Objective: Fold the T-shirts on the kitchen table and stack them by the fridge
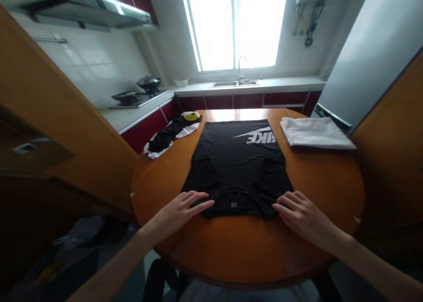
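Observation:
A black T-shirt (236,169) with a white logo and lettering lies spread on the round wooden table (244,249). Its neckline faces me and its sleeves are folded inward over the body. At the shirt's near left corner, my left hand (185,209) rests with fingers stretched and thumb apart, touching the cloth. By the near right corner, my right hand (297,214) has its fingers bent and close together, their tips at the shirt's edge. The cloth beneath both hands is partly hidden.
A folded white cloth bundle (313,132) sits at the table's right back. Crumpled black-and-white clothing (172,132) with a yellow patch lies at the left back. Beyond are a counter with a sink (234,84), a stove (142,100) with pans, and a tall fridge (366,59).

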`<state>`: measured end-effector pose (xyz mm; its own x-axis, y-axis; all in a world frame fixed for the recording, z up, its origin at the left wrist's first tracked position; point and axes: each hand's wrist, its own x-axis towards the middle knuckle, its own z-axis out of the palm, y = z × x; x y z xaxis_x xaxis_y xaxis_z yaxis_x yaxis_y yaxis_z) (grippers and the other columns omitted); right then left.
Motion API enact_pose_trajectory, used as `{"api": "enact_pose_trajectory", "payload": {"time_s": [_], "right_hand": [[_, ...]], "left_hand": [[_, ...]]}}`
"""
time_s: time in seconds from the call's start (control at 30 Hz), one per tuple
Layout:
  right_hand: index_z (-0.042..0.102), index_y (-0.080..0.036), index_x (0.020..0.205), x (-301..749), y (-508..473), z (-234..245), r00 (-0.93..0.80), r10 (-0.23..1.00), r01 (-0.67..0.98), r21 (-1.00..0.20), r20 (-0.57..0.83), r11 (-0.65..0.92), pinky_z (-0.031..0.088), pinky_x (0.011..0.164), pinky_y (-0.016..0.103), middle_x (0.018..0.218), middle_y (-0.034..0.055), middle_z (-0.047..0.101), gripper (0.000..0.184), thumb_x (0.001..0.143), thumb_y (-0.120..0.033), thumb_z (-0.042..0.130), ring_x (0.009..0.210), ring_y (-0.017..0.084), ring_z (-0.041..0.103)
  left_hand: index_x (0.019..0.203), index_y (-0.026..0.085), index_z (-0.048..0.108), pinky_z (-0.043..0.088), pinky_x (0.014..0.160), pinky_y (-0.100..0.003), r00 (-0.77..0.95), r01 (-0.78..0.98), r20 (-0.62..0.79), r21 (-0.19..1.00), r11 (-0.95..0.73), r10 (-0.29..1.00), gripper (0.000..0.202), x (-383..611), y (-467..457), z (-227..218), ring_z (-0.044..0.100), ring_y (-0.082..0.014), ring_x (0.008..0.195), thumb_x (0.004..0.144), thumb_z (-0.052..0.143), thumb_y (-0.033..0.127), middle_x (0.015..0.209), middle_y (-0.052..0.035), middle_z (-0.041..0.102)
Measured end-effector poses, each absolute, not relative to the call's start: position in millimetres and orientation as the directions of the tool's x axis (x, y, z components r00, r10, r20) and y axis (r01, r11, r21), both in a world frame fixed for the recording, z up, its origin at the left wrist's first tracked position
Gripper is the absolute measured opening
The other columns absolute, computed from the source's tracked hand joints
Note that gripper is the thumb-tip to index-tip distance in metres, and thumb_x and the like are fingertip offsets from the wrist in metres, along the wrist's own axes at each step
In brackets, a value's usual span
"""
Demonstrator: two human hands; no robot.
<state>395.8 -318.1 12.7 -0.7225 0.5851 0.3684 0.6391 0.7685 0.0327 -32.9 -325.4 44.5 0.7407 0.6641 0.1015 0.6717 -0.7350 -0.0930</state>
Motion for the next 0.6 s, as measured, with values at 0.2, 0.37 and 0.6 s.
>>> {"api": "enact_pose_trajectory", "payload": {"time_s": [0.2,0.37,0.6], "right_hand": [[0.065,-0.019,0.121,398,-325,8,-0.593,0.684,0.778,0.082,0.424,0.623,0.045,0.088,0.040,0.117,0.0100,0.066,0.045,0.083,0.001,0.053,0.103,0.026,0.059],[0.068,-0.018,0.110,414,-323,3,-0.530,0.683,0.791,0.002,0.503,0.612,0.047,0.092,0.042,0.113,0.0110,0.067,0.028,0.091,-0.007,0.051,0.105,0.027,0.060],[0.069,-0.022,0.110,431,-319,3,-0.603,0.617,0.674,-0.092,0.505,0.733,0.050,0.088,0.039,0.100,0.0062,0.073,0.023,0.098,-0.015,0.051,0.095,0.022,0.065]], "left_hand": [[0.156,0.038,0.033,0.040,0.113,-0.048,0.602,0.798,0.202,-0.150,-0.583,0.772,0.089,-49,-323,34,0.045,-0.0268,0.135,0.081,0.040,-0.010,0.152,-0.0051,0.044],[0.136,0.027,0.060,0.048,0.106,-0.041,0.558,0.797,0.307,0.059,-0.600,0.771,0.048,-74,-316,25,0.056,-0.0228,0.119,0.093,0.048,0.007,0.128,-0.0081,0.060],[0.120,0.025,0.068,0.054,0.093,-0.030,0.659,0.637,0.331,0.232,-0.735,0.675,0.030,-82,-311,27,0.064,-0.0181,0.107,0.102,0.046,0.017,0.114,-0.0076,0.068]]}}
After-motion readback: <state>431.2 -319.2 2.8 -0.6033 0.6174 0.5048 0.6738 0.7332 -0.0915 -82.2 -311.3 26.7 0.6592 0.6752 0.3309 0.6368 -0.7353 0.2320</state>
